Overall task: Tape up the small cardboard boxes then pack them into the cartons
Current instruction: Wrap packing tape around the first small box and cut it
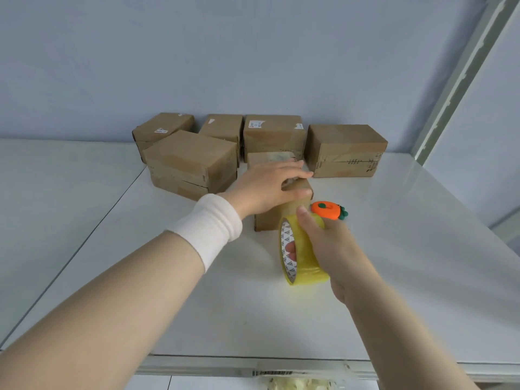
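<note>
A small brown cardboard box (pixel 270 218) stands on the white table (pixel 394 249) in front of me. My left hand (pixel 264 187) lies on top of it, fingers stretched across the top and thumb pressed on the near edge. My right hand (pixel 323 243) grips a roll of clear yellowish tape (pixel 301 257), fingers through its core, right against the box's near face. A strip of tape runs from the roll up the box's front. Several more brown boxes (pixel 194 161) sit behind, toward the wall.
An orange carrot-shaped cutter (pixel 327 211) lies on the table just right of the box, beside my right hand. The other boxes line the blue wall (pixel 253 52). A pale metal frame post (pixel 461 80) rises at the right. The table's front edge runs below my arms.
</note>
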The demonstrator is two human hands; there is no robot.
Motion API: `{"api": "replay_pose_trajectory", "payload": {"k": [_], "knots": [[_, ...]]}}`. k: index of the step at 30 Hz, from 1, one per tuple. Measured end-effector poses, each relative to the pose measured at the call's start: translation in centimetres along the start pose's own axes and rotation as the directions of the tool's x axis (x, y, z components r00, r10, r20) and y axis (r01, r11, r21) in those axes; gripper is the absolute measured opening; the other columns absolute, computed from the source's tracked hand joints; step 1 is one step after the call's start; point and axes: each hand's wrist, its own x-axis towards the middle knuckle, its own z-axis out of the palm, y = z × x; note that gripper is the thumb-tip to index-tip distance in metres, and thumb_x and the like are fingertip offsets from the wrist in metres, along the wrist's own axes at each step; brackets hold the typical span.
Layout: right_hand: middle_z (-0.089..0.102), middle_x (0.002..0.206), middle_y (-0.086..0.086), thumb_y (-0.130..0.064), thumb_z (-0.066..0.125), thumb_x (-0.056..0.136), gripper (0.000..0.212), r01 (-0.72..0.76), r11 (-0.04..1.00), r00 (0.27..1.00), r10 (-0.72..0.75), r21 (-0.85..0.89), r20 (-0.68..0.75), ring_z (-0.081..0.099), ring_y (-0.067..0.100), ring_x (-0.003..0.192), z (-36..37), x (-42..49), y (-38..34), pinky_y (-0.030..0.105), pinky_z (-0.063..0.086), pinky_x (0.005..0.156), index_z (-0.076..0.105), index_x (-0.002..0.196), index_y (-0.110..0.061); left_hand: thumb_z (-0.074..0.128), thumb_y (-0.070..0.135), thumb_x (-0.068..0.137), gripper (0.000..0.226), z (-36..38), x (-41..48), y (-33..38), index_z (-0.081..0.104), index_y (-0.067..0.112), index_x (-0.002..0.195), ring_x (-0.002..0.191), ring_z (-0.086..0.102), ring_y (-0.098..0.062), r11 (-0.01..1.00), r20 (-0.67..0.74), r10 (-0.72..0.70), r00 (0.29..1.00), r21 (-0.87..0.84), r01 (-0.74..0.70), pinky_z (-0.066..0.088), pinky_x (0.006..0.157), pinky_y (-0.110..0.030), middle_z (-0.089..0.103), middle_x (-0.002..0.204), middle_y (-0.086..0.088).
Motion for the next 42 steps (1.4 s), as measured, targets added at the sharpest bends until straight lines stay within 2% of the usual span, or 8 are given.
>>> {"api": "replay_pose_trajectory", "payload": {"k": [5, 8, 14, 20, 25, 35, 39, 42], "knots": [[0.066, 0.05, -0.002, -0.042, 0.048, 0.095, 0.029, -0.074, 0.994, 0.995, 0.068, 0.076, 0.078, 0.062, 0.012, 0.043, 0.1, -0.6, -1.0, 0.028, 0.054, 0.059, 0.058, 0.082, -0.018, 0.053, 0.041, 0.092, 0.038, -1.4, -1.1, 1.4, 0.057, 0.024, 0.126, 0.128, 0.043, -0.008, 0.976, -0.2, -0.082, 0.976, -0.212, 0.039, 0.03, 0.105, -0.025, 0.052, 0.136, 0.007], [0.066, 0.05, -0.001, -0.041, 0.05, 0.094, 0.03, -0.106, 0.99, 0.99, 0.096, 0.095, 0.099, 0.063, 0.014, 0.044, -0.1, -0.6, -1.0, 0.031, 0.055, 0.061, 0.06, 0.083, -0.016, 0.055, 0.037, 0.092, 0.023, -1.3, -4.1, 2.4, 0.064, 0.02, 0.078, 0.072, 0.056, -0.003, 0.859, -0.569, -0.419, 0.708, -0.501, 0.106, 0.04, 0.069, -0.024, 0.062, 0.071, 0.013], [0.072, 0.068, 0.0, -0.046, 0.057, 0.089, 0.03, -0.137, 0.989, 0.985, 0.129, 0.057, 0.118, 0.07, 0.017, 0.064, -0.5, 0.1, -0.8, 0.032, 0.057, 0.067, 0.064, 0.091, -0.016, 0.059, 0.054, 0.082, 0.034, 1.1, -7.4, 4.2, 0.071, 0.023, 0.077, 0.077, 0.065, -0.002, 0.441, 0.128, -0.648, 0.751, -0.741, 0.506, 0.05, 0.083, -0.027, 0.071, 0.079, 0.009], [0.069, 0.086, 0.006, -0.048, 0.046, 0.093, 0.039, -0.032, 0.95, 0.978, -0.034, -0.31, -0.207, 0.062, 0.023, 0.081, -4.5, 3.6, 0.2, 0.033, 0.049, 0.073, 0.066, 0.087, -0.015, 0.068, 0.034, 0.082, 0.017, 1.0, -5.9, 4.2, 0.074, 0.018, 0.081, 0.08, 0.068, -0.017, 0.354, 0.175, -0.649, 0.74, -0.792, 0.498, 0.053, 0.084, -0.03, 0.073, 0.089, -0.005], [0.043, 0.137, 0.015, -0.042, 0.047, 0.095, 0.049, -0.002, 0.547, 0.928, -0.312, -0.837, -0.206, 0.026, 0.033, 0.13, -6.5, 9.6, 1.9, 0.033, 0.024, 0.101, 0.049, 0.134, -0.013, 0.068, 0.028, 0.083, 0.011, 0.8, -5.5, 4.1, 0.073, 0.019, 0.077, 0.073, 0.066, -0.014, 0.292, 0.253, -0.633, 0.731, -0.797, 0.528, 0.051, 0.088, -0.033, 0.071, 0.083, -0.002], [0.058, 0.108, 0.007, -0.008, 0.065, 0.085, 0.027, 0.356, 0.85, 0.871, -0.453, -0.389, -0.193, 0.056, 0.01, 0.073, -7.3, 9.3, 1.4, 0.028, 0.051, 0.069, 0.053, 0.108, -0.018, 0.068, 0.021, 0.083, 0.008, 1.0, -5.5, 2.9, 0.073, 0.017, 0.077, 0.078, 0.069, -0.014, 0.207, 0.291, -0.577, 0.763, -0.852, 0.481, 0.055, 0.069, -0.017, 0.074, 0.083, -0.004], [0.057, 0.1, -0.02, -0.015, 0.064, 0.086, 0.034, 0.654, 0.656, 0.707, -0.707, -0.376, -0.003, 0.056, -0.01, 0.077, -6.9, 5.5, -1.0, 0.007, 0.046, 0.068, 0.057, 0.102, -0.044, 0.069, 0.022, 0.083, 0.008, 1.3, -5.4, 2.6, 0.073, 0.017, 0.078, 0.079, 0.07, -0.014, 0.212, 0.278, -0.577, 0.767, -0.856, 0.471, 0.055, 0.074, -0.021, 0.074, 0.085, -0.004], [0.055, 0.1, -0.024, -0.014, 0.065, 0.086, 0.029, 0.739, 0.482, 0.635, -0.732, -0.47, 0.248, 0.05, -0.015, 0.089, -5.3, 4.2, -1.9, 0.0, 0.036, 0.076, 0.062, 0.11, -0.029, 0.069, 0.023, 0.082, 0.008, 1.4, -5.3, 2.6, 0.072, 0.016, 0.081, 0.081, 0.07, -0.015, 0.198, 0.282, -0.582, 0.763, -0.861, 0.469, 0.055, 0.075, -0.022, 0.074, 0.087, -0.006]]}}
